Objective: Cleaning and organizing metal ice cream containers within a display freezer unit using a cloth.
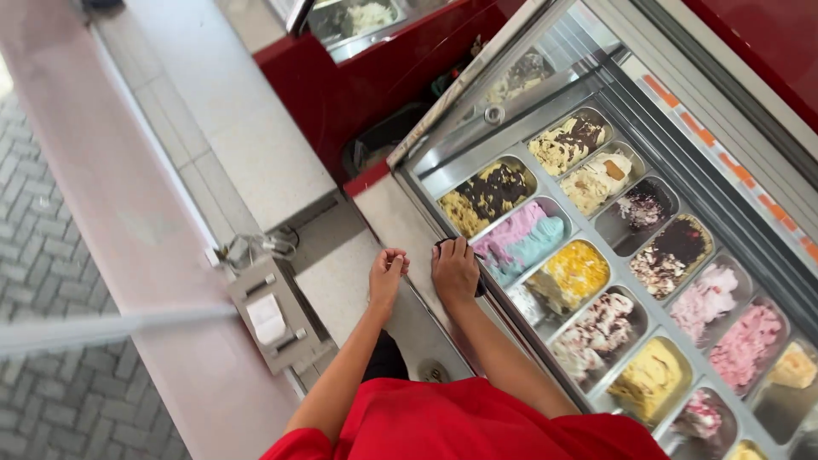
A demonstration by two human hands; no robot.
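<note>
Dark, the small thing [477, 285] under my right hand [454, 270], fingers curled over it; my left hand [387, 274] beside it is loosely fisted, seemingly empty.

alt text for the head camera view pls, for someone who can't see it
A person in a red top rests both hands, left hand and right hand, at the edge of an ice cream display case filled with colourful tubs, the right hand on a dark object.

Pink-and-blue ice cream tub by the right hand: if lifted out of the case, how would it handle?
The pink-and-blue tub looks like steel heaped full, so probably rigid and heavy for its size. It sits recessed among neighbouring tubs, so it likely lifts straight up rather than slides. The right hand rests at its near edge; chilled metal may feel slippery.
</note>
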